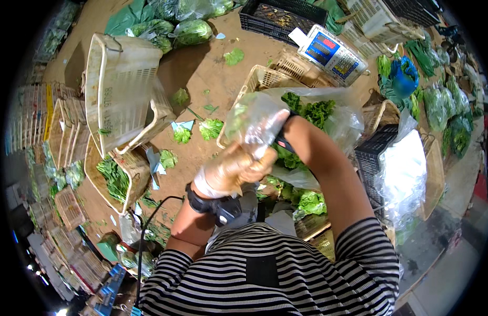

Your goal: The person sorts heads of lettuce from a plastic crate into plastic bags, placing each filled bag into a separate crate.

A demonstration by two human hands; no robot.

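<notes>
My left hand (236,166), in a thin clear glove with a black band at the wrist, grips the gathered edge of a clear plastic bag (253,114). My right hand (281,117) is at the bag's other side, mostly hidden by shiny plastic, so its fingers do not show. Behind the right forearm, curly green leaf vegetables (317,112) lie in a large clear plastic liner (348,114). That liner sits over a cream plastic crate (263,75). More leafy lettuce (311,202) lies close to my body.
A digital scale (332,55) stands beyond the crate, near a black crate (283,17). Cream crates (121,91) stand on the left, one holding green leaves (113,179). Loose leaves (211,129) litter the floor. White plastic bags (403,170) drape over a black crate (376,158) at right.
</notes>
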